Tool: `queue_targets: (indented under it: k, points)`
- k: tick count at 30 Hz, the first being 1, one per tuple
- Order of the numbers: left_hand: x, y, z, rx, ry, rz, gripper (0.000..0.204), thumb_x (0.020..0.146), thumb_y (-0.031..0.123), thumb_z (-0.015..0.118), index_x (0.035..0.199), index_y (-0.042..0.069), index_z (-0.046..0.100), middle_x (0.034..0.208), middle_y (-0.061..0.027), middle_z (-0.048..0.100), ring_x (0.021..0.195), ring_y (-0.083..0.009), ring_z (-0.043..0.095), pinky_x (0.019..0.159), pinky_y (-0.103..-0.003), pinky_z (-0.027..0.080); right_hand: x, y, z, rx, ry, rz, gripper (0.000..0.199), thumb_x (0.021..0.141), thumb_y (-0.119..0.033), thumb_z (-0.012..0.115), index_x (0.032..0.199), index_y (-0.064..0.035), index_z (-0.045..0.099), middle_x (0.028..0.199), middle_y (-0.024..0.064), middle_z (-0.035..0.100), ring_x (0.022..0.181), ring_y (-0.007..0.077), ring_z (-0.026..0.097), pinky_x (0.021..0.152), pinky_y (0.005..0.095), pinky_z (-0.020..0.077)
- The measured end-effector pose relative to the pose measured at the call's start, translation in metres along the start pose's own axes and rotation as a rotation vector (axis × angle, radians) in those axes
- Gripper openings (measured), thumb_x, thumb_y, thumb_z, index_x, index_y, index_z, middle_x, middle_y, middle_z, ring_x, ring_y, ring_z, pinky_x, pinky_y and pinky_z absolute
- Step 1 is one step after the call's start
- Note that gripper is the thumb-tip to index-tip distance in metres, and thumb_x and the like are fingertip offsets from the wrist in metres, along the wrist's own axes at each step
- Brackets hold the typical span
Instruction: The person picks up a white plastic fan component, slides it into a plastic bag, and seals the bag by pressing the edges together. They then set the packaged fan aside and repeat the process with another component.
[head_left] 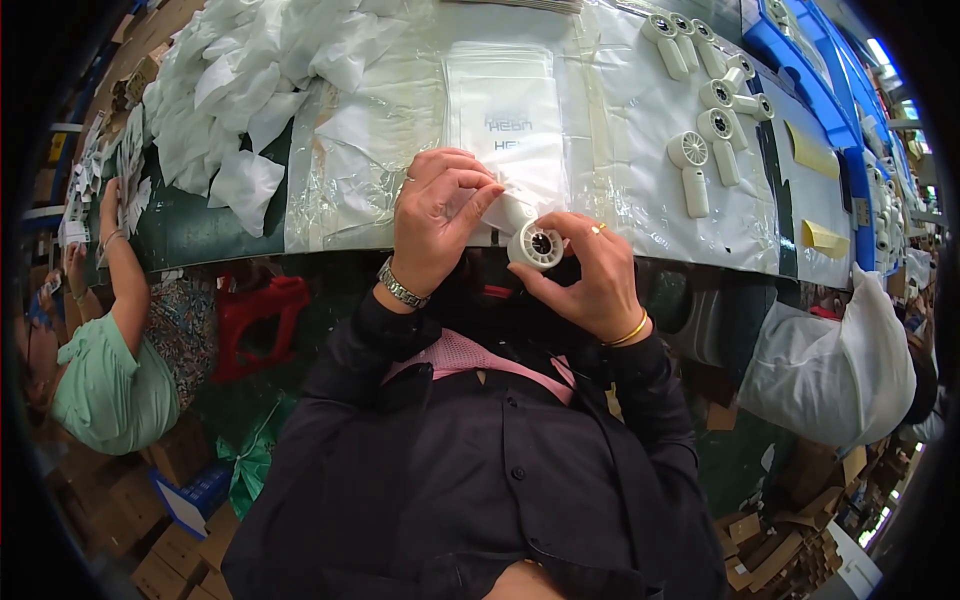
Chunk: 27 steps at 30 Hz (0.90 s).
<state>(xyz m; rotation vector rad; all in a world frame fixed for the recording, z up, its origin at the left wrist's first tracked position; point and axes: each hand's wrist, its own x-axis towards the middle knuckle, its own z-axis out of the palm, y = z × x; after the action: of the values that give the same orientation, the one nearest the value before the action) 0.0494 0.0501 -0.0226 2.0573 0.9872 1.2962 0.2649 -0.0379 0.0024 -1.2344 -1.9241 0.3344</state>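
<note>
At the table's near edge, a small white handheld fan (522, 243) is gripped by its round head in my right hand (596, 272), thumb on one side and fingers on the other. Its handle points away from me and lies at the mouth of a translucent plastic bag (508, 186); how far it sits inside is hard to make out. My left hand (438, 206) is closed, thumb and fingertips pinching the bag's edge beside the handle. Just beyond both hands lies a flat stack of printed translucent bags (500, 100).
Several white handheld fans (694, 195) lie on the right of the plastic-covered table (640, 235), near blue bins (800, 75). A heap of white pouches (235, 90) covers the left. A co-worker in a green top (115, 375) works far left; a red stool (260, 320) stands below.
</note>
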Motion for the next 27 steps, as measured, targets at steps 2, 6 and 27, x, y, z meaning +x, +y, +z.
queue_targets:
  k: [2, 6, 27]
  points:
    - [0.000, -0.001, -0.001, 0.003, -0.018, 0.025, 0.010, 0.094, 0.009, 0.084, 0.099, 0.002, 0.078, 0.108, -0.0102, 0.074, 0.114, -0.0291, 0.067, 0.101, -0.040, 0.053, 0.004, 0.000, 0.002, -0.018, 0.026, 0.016, 0.056, 0.078, -0.022, 0.098, 0.122, -0.0067, 0.067, 0.102, 0.0090, 0.076, 0.078, 0.0232, 0.074, 0.068, 0.0341, 0.0578]
    - [-0.001, 0.003, -0.003, -0.017, -0.019, 0.035, 0.014, 0.091, 0.008, 0.086, 0.102, 0.004, 0.078, 0.114, -0.0093, 0.073, 0.117, -0.0292, 0.066, 0.103, -0.041, 0.053, 0.007, -0.004, 0.005, -0.031, 0.034, 0.099, 0.060, 0.077, -0.024, 0.100, 0.125, -0.0081, 0.068, 0.094, 0.0074, 0.075, 0.073, 0.0206, 0.071, 0.066, 0.0332, 0.0564]
    - [-0.004, 0.005, 0.000, 0.101, 0.012, 0.157, 0.019, 0.079, 0.000, 0.081, 0.095, 0.007, 0.073, 0.101, -0.0068, 0.072, 0.108, -0.0317, 0.069, 0.094, -0.043, 0.054, 0.007, 0.003, 0.023, -0.174, 0.240, 0.201, 0.068, 0.076, -0.017, 0.099, 0.134, -0.0071, 0.065, 0.095, 0.0056, 0.067, 0.071, 0.0195, 0.060, 0.067, 0.0343, 0.0525]
